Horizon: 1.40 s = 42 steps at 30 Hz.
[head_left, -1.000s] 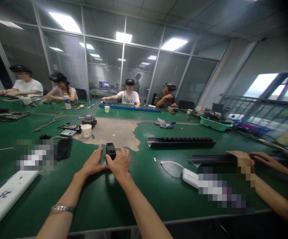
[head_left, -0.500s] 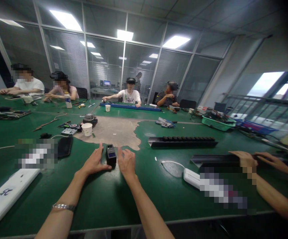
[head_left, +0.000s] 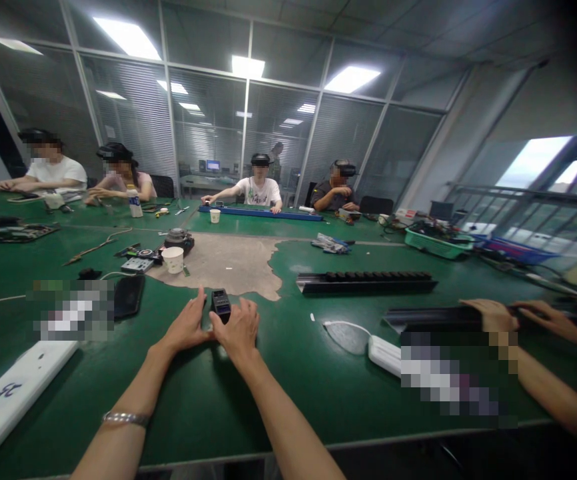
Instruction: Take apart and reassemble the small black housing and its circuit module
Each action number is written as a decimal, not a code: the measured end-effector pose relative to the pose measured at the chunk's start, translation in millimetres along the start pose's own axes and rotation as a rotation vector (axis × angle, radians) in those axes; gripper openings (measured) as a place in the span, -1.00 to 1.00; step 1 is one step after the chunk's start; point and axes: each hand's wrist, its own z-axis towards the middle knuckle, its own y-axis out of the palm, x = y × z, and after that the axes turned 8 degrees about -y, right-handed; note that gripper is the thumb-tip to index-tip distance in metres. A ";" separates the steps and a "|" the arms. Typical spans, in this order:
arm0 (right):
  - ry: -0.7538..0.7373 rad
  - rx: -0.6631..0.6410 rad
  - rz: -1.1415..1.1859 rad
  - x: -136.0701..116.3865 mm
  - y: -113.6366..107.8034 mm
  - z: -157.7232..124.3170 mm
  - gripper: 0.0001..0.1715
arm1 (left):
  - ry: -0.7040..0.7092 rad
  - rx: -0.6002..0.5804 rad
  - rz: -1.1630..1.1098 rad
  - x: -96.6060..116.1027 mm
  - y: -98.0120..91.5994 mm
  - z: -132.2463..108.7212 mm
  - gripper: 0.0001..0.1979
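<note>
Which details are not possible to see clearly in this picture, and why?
In the head view:
- Black block: lower part hidden by right hand; markings too small.
- Long white device: near end cut by left edge; far end pixelated.
- Black channel: partly covered by co-worker's hands.

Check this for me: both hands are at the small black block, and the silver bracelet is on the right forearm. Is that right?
Not quite. The silver bracelet is on the left forearm, not the right; the head view shows it. The rest stands: the left hand and right hand are both at the small black block.
</note>
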 end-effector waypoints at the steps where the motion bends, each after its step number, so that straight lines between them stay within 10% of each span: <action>1: -0.001 0.021 0.015 0.3 -1.1 2.0 -0.50 | -0.002 -0.002 0.001 0.3 -0.4 0.1 0.42; 17: 0.070 0.208 -0.037 91.0 -47.4 12.5 -0.50 | -0.045 -0.042 0.024 3.0 -4.0 0.2 0.35; 28: 0.102 0.066 -0.165 88.0 -38.2 -9.6 -0.56 | -0.019 -0.056 0.001 10.5 -9.0 0.1 0.30; 37: 0.121 0.063 -0.223 89.6 -37.0 -17.7 -0.23 | -0.043 -0.054 0.023 9.0 -7.2 0.0 0.28; 42: 0.096 0.060 -0.211 93.7 -33.5 -16.9 -0.43 | -0.038 -0.033 0.015 5.2 -5.2 -0.2 0.27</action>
